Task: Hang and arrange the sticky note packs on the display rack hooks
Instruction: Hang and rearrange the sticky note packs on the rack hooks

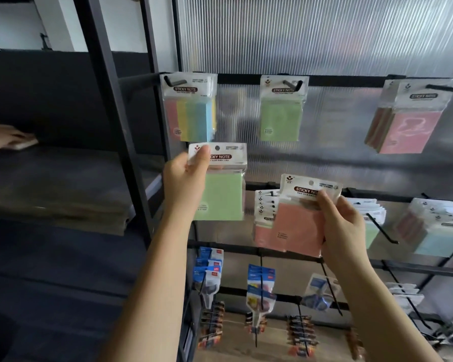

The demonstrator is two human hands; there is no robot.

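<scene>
Head view, left hand: left hand point(185, 178) pinches the header card of a green pack point(221, 194), thumb on the printed front, fingers curled behind. The pack is off any hook, held just below the multicolour pack point(190, 111) that hangs at the top rail's left end.

Head view, right hand: right hand point(343, 226) grips a pink pack point(298, 226) by its right edge, thumb on the header, fingers wrapped behind. It is held in front of the pink stack point(263, 226) on the middle rail, not threaded on.

Hung already: a green pack on the top hook point(281, 118), next hook along; a pink outlined pack point(411, 129) toward the rail's right end.

Risk, left: the thumb sits close beside the header's punch hole; it may block the hook tip, and the film could crease or tear if forced.

Risk, right: the grip is low and to one side; the pack may tilt, miss the hook and knock the stack askew.

Risk, sorting: both hands loaded, none free to steady a hook; green could land on the wrong colour.

Surface: black display rack point(351, 81) with horizontal rails and forward-pointing hooks, ribbed translucent panel behind.

Room: dark shelving point(63, 165) left of the rack's left post; another person's hand point(3, 138) rests there. Blue-carded goods point(209, 259) hang on the lower rails.
</scene>
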